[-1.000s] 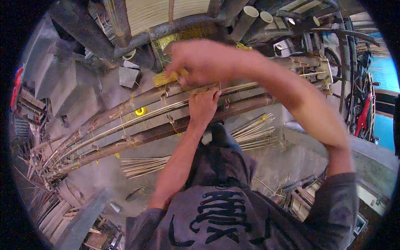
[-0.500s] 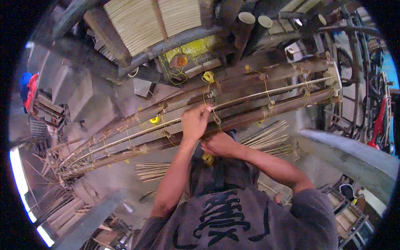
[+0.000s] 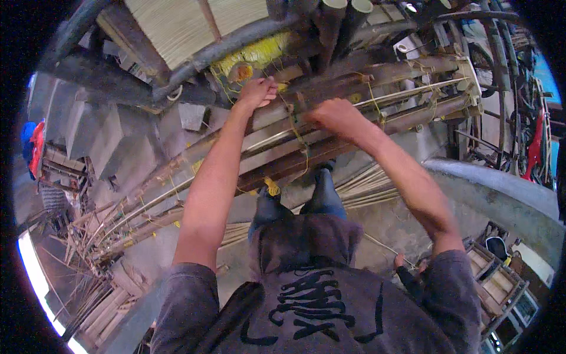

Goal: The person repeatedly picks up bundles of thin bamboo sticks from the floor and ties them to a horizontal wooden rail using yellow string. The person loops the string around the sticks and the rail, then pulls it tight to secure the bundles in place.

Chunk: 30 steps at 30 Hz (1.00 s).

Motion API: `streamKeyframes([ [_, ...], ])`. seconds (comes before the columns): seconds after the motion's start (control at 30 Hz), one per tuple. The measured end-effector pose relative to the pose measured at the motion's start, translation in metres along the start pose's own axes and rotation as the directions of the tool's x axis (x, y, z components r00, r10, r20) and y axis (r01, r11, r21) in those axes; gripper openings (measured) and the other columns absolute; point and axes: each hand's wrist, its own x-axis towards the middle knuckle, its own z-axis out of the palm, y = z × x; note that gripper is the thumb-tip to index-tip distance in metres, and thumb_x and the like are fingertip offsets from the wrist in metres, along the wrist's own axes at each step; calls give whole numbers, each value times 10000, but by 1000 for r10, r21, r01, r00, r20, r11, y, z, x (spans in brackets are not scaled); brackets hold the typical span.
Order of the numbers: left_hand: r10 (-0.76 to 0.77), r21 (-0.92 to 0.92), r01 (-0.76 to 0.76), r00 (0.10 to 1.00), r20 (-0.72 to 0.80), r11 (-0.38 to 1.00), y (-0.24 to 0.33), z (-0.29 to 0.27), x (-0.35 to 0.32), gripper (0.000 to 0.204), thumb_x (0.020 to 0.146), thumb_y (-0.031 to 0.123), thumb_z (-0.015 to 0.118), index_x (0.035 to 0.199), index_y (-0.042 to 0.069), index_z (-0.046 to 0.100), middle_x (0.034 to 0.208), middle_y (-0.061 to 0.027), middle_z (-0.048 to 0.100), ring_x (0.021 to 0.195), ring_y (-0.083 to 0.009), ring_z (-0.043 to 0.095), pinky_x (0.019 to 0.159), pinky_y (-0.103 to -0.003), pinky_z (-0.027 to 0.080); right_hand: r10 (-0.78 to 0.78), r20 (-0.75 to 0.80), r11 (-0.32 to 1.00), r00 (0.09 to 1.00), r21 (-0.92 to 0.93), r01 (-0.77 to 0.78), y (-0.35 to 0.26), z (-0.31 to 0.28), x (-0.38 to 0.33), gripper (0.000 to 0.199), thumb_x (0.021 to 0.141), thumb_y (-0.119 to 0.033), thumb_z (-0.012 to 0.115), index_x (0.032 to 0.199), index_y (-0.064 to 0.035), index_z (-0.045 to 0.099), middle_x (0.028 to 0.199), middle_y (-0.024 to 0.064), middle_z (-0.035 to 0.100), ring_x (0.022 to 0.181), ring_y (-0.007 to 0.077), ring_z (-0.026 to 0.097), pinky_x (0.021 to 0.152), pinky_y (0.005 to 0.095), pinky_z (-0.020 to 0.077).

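Two long brown bamboo poles (image 3: 407,115) run crosswise in front of me, with a thin pale strip (image 3: 271,137) lying lengthwise between them. Yellow and green cords (image 3: 299,134) cross the poles at intervals. At the far pole my left hand (image 3: 259,93) is closed, fingertips at a small yellow cord bundle (image 3: 282,87). My right hand (image 3: 339,118) is above the poles, right of the middle cord; its fingers are curled but smeared by motion, so what they hold is unclear. Another yellow cord bundle (image 3: 272,187) hangs at the near pole.
Pale thin sticks (image 3: 368,189) lie on the floor under the poles. Beyond stand a slatted panel (image 3: 171,26), yellow netting (image 3: 253,54) and upright bamboo tubes (image 3: 334,29). Grey blocks (image 3: 130,138) are at the left, a concrete ledge (image 3: 501,183) at the right.
My left hand has moved away from the strip to the yellow bundle at the far pole. My right hand has risen from the near pole to above the poles. The view has shifted.
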Motion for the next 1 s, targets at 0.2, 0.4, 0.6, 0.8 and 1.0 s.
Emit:
streamKeyframes([
  [0.2, 489, 274, -445, 864, -120, 853, -43, -142, -81, 271, 904, 276, 513, 987, 49, 635, 861, -81, 677, 808, -182, 647, 736, -319, 482, 184, 286, 750, 940, 577, -323, -122, 9, -64, 218, 805, -119, 642, 1015, -77, 598, 881, 60, 646, 816, 190, 642, 636, 347, 504],
  [0.4, 453, 438, -384, 889, -63, 813, -48, -148, -178, 284, 893, 279, 505, 1039, 60, 610, 914, -137, 669, 851, -298, 640, 749, -388, 483, 471, 421, 185, 775, 813, -553, -224, 171, -17, 125, 849, -174, 644, 883, -54, 655, 860, 64, 628, 868, 154, 598, 747, 300, 475],
  [0.6, 747, 681, -471, 643, -169, 560, -129, -80, -191, 226, 857, 227, 523, 1002, 93, 633, 859, -155, 654, 812, -316, 627, 746, -428, 484, -343, 150, 925, 927, 227, 305, -238, -33, 141, 186, 772, -127, 607, 943, -62, 639, 761, 154, 576, 758, 372, 561, 695, 400, 473],
  [0.8, 576, 761, -346, 816, -45, 549, -117, -80, -192, 210, 872, 262, 544, 956, 101, 649, 784, -134, 661, 755, -313, 631, 724, -450, 467, 375, 262, 914, 889, 54, -401, -141, 68, 244, 293, 900, -305, 483, 1038, -91, 628, 919, 149, 601, 857, 310, 594, 799, 382, 475],
  [1.0, 615, 740, -316, 771, -164, 594, -114, -78, -199, 170, 860, 261, 561, 834, 101, 614, 712, -137, 637, 668, -319, 625, 650, -429, 487, 168, 25, 523, 985, 845, -111, -128, 123, 191, 282, 917, -284, 427, 837, -45, 554, 647, 77, 524, 641, 233, 554, 583, 343, 458],
])
